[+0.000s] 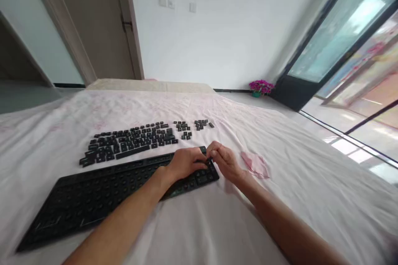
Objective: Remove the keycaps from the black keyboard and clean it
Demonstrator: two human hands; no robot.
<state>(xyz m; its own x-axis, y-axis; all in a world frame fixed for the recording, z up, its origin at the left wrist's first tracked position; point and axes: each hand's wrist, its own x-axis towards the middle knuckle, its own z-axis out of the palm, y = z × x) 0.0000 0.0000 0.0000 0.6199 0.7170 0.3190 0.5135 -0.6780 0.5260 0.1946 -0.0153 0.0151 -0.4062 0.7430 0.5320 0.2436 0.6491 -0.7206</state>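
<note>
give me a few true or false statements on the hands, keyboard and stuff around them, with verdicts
1. The left hand and right hand are close together at the keyboard's right end. True.
2. Loose keycaps lie beyond the keyboard on the sheet. True.
3. The pink cloth lies left of the keyboard. False: the pink cloth is to the right of the right hand.
4. The long bar key is fitted on the keyboard. False: the long bar key lies among the loose keycaps.
5. The magenta flowers stand in a green pot. True.
</note>
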